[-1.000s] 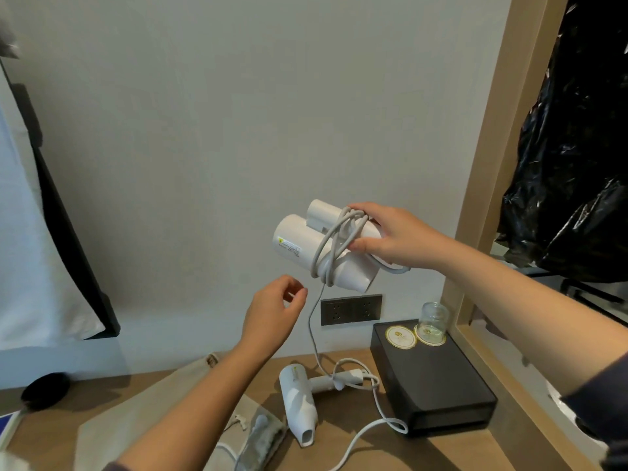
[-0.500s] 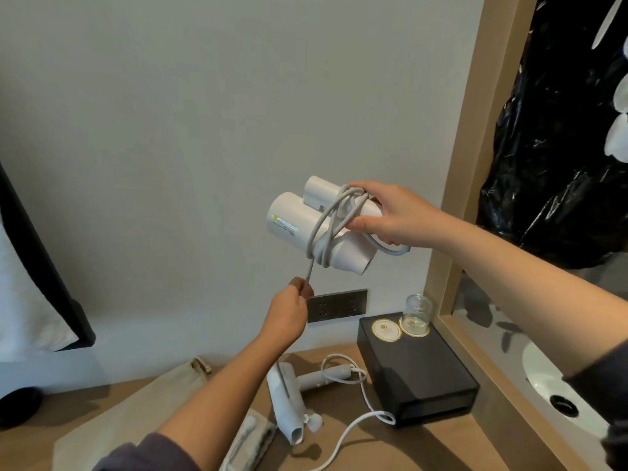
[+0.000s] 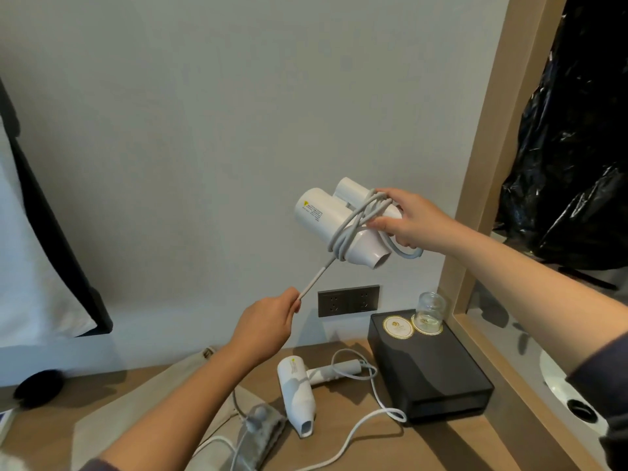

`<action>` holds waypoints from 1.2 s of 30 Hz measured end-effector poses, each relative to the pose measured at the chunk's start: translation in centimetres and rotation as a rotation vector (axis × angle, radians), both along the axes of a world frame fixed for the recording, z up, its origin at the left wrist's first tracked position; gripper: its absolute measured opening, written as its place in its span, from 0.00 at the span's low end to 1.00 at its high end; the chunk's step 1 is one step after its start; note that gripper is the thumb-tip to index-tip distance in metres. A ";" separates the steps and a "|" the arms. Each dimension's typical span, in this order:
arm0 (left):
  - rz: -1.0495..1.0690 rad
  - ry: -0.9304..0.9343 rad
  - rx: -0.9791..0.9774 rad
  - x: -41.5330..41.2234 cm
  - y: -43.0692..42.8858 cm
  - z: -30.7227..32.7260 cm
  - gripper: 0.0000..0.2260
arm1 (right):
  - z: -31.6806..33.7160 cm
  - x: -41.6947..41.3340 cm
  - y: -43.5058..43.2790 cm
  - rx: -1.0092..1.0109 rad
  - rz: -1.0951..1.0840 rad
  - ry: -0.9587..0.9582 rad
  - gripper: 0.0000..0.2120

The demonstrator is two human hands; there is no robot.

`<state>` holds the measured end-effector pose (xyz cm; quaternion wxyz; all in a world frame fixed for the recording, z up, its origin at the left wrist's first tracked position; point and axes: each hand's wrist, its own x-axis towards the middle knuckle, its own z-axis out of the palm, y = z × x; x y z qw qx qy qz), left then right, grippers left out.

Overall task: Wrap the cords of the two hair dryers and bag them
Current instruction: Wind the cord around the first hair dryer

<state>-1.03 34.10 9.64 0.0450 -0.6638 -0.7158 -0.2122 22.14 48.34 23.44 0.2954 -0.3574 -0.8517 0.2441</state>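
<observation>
A: Where is the first hair dryer (image 3: pixel 323 215)?

B: It is up in the air, in the right hand (image 3: pixel 413 222). The fingers and the thumb are curled around its folded handle. They also press the loops of the cord (image 3: pixel 341 243) against the white body.

A: And the left hand (image 3: pixel 268 322)?

B: It is lower than the right hand, and to its left. Its fingers are closed and pinch the free part of the same cord. This part runs straight and tight from the loops down to the fingertips. I cannot tell where the plug is.

A: Where is the second hair dryer (image 3: pixel 297 397)?

B: It lies on the bench (image 3: pixel 441 447), below both hands and closer to the left one. No hand touches it. Its loose cord (image 3: pixel 353 433) curls over the wood.

A: And the bag (image 3: pixel 142 402)?

B: It is beige cloth and lies flat on the bench, under the left forearm. A small grey pouch (image 3: pixel 265 433) lies at its edge, just beside the second hair dryer.

A: What else is near?

B: Below the right hand a black box (image 3: pixel 428 375) stands on the bench, with a glass (image 3: pixel 430 311) on top of it. A wall socket (image 3: pixel 348 300) is just to the right of the left hand.
</observation>
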 end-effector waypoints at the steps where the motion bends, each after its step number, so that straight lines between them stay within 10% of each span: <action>1: 0.003 0.015 -0.010 -0.1 -0.2 0.1 0.08 | -0.1 -0.2 0.1 0.007 0.006 -0.001 0.25; 20: -0.386 0.472 0.211 1.0 -1.4 5.5 0.16 | -4.6 -2.3 -1.7 0.357 -0.082 -0.523 0.29; 36: -0.428 0.357 -0.069 0.2 -1.5 10.4 0.07 | -7.8 -3.4 -4.9 0.461 0.284 -0.654 0.33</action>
